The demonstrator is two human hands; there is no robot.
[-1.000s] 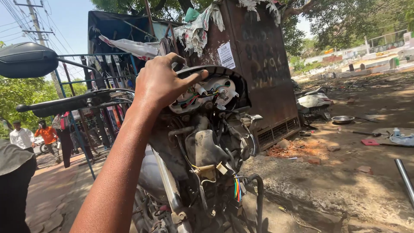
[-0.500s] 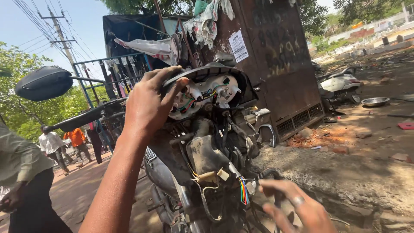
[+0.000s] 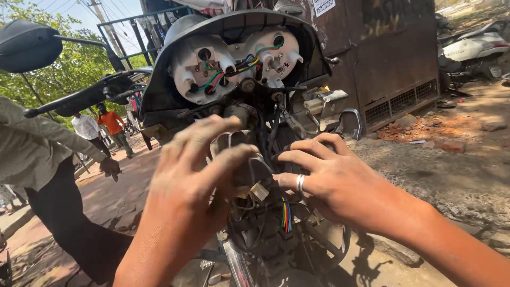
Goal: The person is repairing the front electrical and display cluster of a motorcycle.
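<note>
Where the stripped motorcycle front point(image 3: 249, 101) shows its wiring: left hand point(image 3: 194, 180) and right hand point(image 3: 329, 178), fingers spread, gripping nothing, touching the white connector point(image 3: 259, 191) beneath the gauge housing point(image 3: 234, 58)

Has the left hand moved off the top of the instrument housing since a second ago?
Yes. The left hand has come down from the instrument housing rim to the wiring below it.

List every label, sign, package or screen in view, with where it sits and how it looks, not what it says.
Paper notice: stuck at the top of the rusty brown metal cabinet behind the motorcycle's instrument cluster; white rectangular sheet with dark print, cut off by the picture's edge.
No packages or screens show.
</note>
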